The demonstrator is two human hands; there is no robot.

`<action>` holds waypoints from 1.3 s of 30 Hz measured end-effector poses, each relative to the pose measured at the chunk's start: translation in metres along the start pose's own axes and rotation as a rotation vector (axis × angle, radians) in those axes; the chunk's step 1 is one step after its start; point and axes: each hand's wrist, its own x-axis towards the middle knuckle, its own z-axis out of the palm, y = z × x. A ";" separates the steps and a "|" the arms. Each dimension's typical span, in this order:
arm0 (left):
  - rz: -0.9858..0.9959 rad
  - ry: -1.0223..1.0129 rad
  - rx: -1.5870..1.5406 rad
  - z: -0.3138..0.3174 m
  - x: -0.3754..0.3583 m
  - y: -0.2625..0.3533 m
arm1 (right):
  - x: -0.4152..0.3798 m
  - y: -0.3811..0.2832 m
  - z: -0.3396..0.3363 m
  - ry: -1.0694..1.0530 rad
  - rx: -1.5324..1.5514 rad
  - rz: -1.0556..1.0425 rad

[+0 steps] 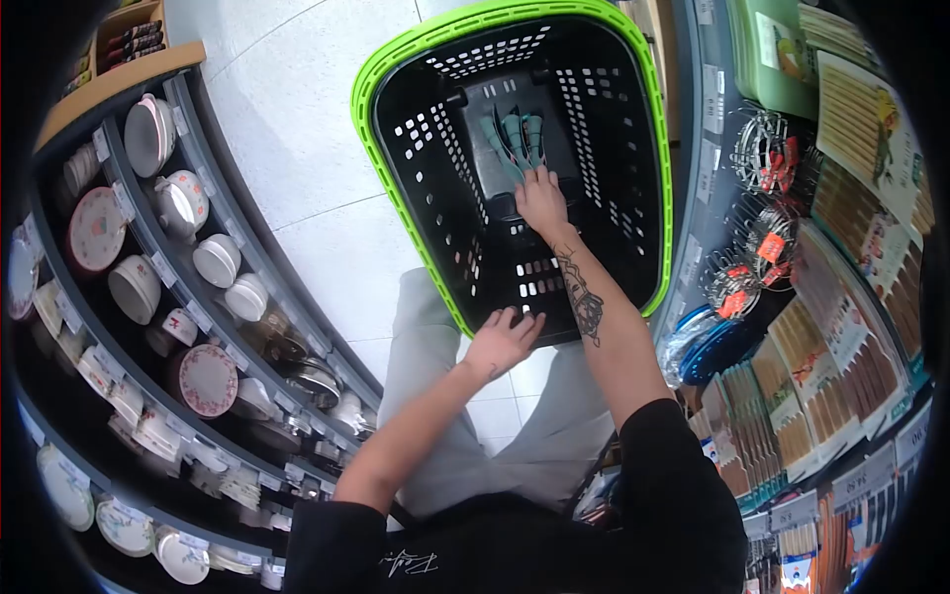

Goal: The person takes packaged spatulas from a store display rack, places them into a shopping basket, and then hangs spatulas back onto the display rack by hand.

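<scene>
A bunch of slim teal items (513, 134) lies inside the black basket with a green rim (657, 109), at the upper centre of the frame. At least three flared ends can be made out; what the items are is not established. Their flared ends point toward the top of the frame, and the narrower ends draw together toward the right hand (542, 203). The long axes run roughly up and down the frame, the leftmost leaning to the upper left. The right hand is the nearer of the two: its fingertips are at the lower ends of the bunch, in apparent contact, the items extending beyond them and slightly to the left. Its fingers are bent and set close together; whether they pinch anything cannot be told, as the underside is hidden. The left hand (500, 346) is well apart from the bunch, at the lower centre of the frame, its fingers parted and laid on the near end of the basket, with no item visible in it. Bowls (217, 259) and plates (208, 380) stand at the left of the frame; packaged sticks (856, 119) hang at the upper right.
</scene>
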 end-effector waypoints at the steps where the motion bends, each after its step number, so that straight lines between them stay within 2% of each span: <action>1: 0.007 0.001 0.009 -0.003 0.001 0.000 | -0.002 0.003 0.012 0.001 0.011 0.005; 3: 0.019 0.030 0.001 -0.003 0.002 -0.001 | -0.009 0.015 0.039 -0.160 0.017 0.168; 4: 0.027 0.029 0.003 -0.004 0.003 -0.003 | -0.014 0.019 0.046 -0.160 0.093 0.239; 5: 0.022 0.029 -0.006 -0.001 0.002 -0.003 | -0.019 0.018 0.043 -0.153 0.090 0.248; 7: 0.005 0.010 -0.022 0.001 0.003 0.000 | -0.038 0.012 0.029 -0.249 0.242 0.472; 9: 0.012 0.023 -0.024 0.001 0.002 0.001 | -0.064 0.007 0.018 -0.105 0.309 0.521; 10: 0.021 0.073 -0.037 -0.002 0.000 0.001 | -0.077 0.013 0.019 -0.094 0.332 0.469; 11: 0.005 0.023 -0.042 -0.008 -0.003 0.002 | -0.095 0.006 0.000 -0.110 0.390 0.487; 12: 0.022 0.056 -0.008 -0.010 -0.010 0.002 | -0.114 0.006 -0.007 -0.073 0.308 0.391; 14: 0.052 0.112 0.038 -0.025 -0.028 0.006 | -0.152 -0.010 -0.048 -0.119 0.341 0.373; 15: 0.019 0.120 0.052 -0.039 -0.037 0.011 | -0.170 -0.019 -0.069 -0.069 0.386 0.307; 16: -0.014 0.129 0.068 -0.054 -0.047 0.015 | -0.192 -0.027 -0.090 -0.093 0.467 0.370; 17: 0.004 0.152 0.086 -0.069 -0.058 0.016 | -0.212 -0.033 -0.103 -0.044 0.436 0.311; 21: -0.165 -0.013 -0.091 -0.125 -0.103 0.003 | -0.284 -0.052 -0.159 -0.029 0.619 0.301; 22: -0.163 0.045 -0.103 -0.133 -0.114 -0.003 | -0.303 -0.053 -0.164 -0.005 0.646 0.345; 23: -0.141 0.093 -0.121 -0.141 -0.123 -0.006 | -0.322 -0.065 -0.179 0.051 0.570 0.331; 24: -0.096 0.045 -0.123 -0.171 -0.130 0.002 | -0.338 -0.079 -0.195 0.120 0.492 0.332; 25: -0.117 0.002 -0.220 -0.187 -0.135 0.004 | -0.357 -0.093 -0.217 0.161 0.572 0.341; 26: 0.042 0.136 -0.155 -0.173 -0.138 -0.018 | -0.376 -0.109 -0.234 0.210 0.657 0.341; 27: 0.133 0.206 -0.132 -0.184 -0.138 -0.017 | -0.391 -0.123 -0.237 0.324 0.704 0.285; 28: 0.192 0.185 -0.190 -0.210 -0.138 -0.007 | -0.401 -0.132 -0.242 0.428 0.744 0.219; 30: 0.211 0.173 -0.185 -0.228 -0.130 -0.007 | -0.434 -0.172 -0.288 0.407 0.824 0.187; 31: 0.136 0.119 -0.207 -0.247 -0.127 0.007 | -0.444 -0.187 -0.302 0.359 0.849 0.252; 34: 0.209 0.138 -0.130 -0.295 -0.112 0.057 | -0.475 -0.221 -0.349 0.545 0.720 0.140; 36: 0.295 0.162 -0.274 -0.318 -0.102 0.095 | -0.494 -0.232 -0.379 0.570 0.631 0.040; 37: 0.314 0.166 -0.239 -0.331 -0.096 0.119 | -0.503 -0.232 -0.393 0.605 0.643 0.026; 39: 0.284 0.182 -0.328 -0.349 -0.089 0.177 | -0.525 -0.228 -0.420 0.753 0.584 -0.086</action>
